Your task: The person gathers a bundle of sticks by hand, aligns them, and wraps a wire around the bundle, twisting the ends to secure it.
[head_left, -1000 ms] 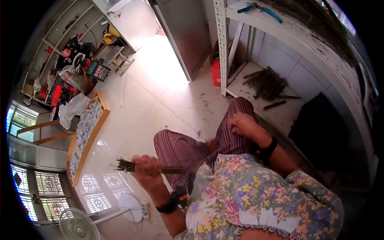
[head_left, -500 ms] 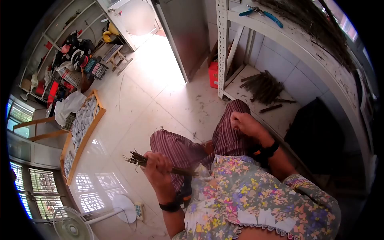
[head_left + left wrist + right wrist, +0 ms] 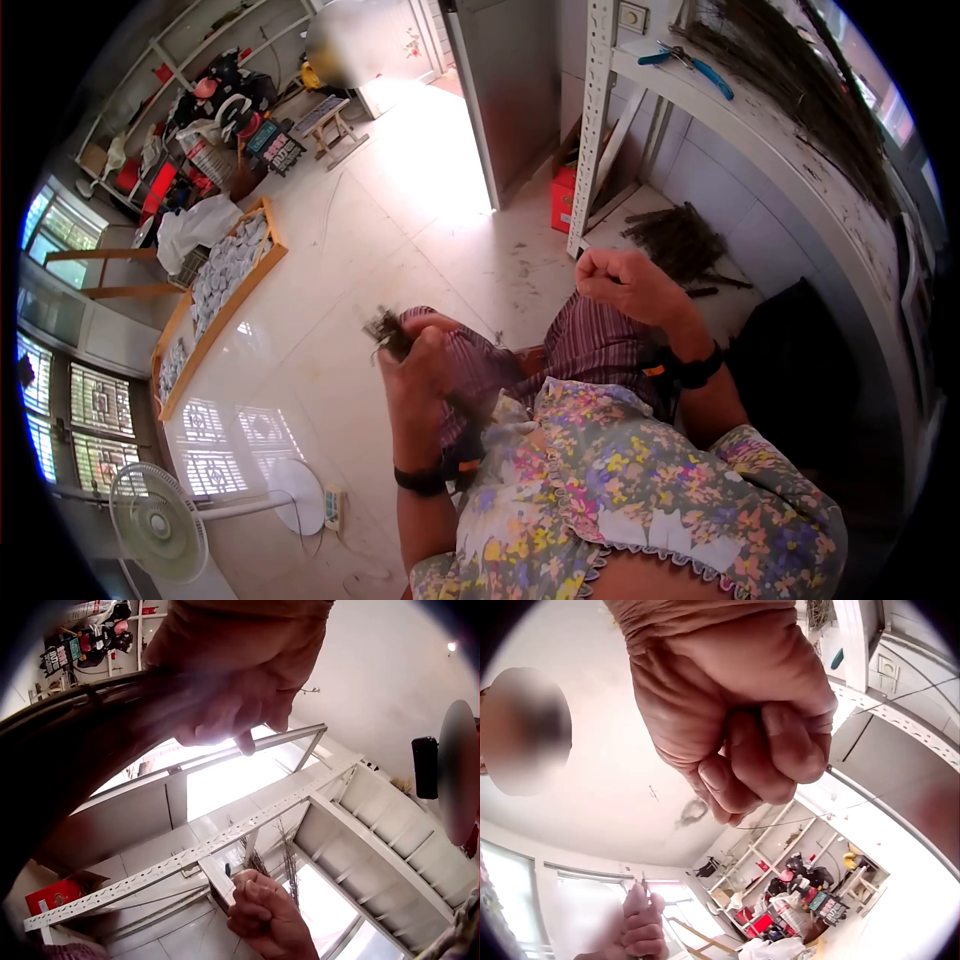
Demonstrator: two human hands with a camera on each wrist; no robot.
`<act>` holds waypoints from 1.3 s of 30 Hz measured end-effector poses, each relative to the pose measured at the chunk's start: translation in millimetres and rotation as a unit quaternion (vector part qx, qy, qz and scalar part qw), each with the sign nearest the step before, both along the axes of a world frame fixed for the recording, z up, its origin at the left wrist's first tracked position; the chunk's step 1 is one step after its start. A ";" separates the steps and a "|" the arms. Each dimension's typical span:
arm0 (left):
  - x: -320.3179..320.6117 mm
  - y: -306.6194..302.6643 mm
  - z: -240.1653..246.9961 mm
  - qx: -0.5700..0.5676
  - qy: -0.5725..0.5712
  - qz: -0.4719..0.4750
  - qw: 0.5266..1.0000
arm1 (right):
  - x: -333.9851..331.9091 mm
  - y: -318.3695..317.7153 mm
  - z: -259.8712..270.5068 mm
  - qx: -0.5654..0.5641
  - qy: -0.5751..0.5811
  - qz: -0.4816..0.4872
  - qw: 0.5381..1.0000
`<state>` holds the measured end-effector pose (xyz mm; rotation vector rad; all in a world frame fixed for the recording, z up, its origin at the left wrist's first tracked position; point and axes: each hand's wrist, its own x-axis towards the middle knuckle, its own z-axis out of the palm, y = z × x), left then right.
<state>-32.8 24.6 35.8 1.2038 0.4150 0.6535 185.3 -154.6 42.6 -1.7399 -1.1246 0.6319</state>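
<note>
In the head view my left hand (image 3: 418, 370) grips a bundle of thin brown sticks (image 3: 386, 332), its ragged ends poking out past the fingers. Large and dark, the same bundle (image 3: 67, 742) crosses the left wrist view beneath that hand. My right hand (image 3: 632, 285) is raised over the right knee, fingers curled in tight. From its fingers a thin wire (image 3: 780, 825) trails off in the right wrist view; the pinched end is hidden inside the fist. The striped trousers (image 3: 590, 335) are just below both hands.
A pile of cut sticks (image 3: 680, 240) lies on the low shelf at right. Pliers with blue handles (image 3: 690, 66) and long twigs (image 3: 800, 90) are on the upper shelf. A fan (image 3: 158, 520) stands at lower left, near a wooden-framed tray (image 3: 262, 262).
My left hand has turned the bundle more upright and towards the knee. The right hand has lifted off the right knee, up and slightly right. The head view has shifted a little.
</note>
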 end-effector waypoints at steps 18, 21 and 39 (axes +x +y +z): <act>31.3 -2.2 19.1 -0.100 0.074 -0.277 0.953 | -41.2 47.1 47.4 0.039 -0.170 0.126 0.977; 29.7 -0.7 12.1 -0.101 0.081 -0.281 0.951 | -42.0 50.8 40.7 0.073 -0.165 0.133 0.974; 14.1 5.7 4.8 -0.088 0.094 -0.102 0.986 | -39.5 35.1 38.7 0.027 -0.119 0.064 0.991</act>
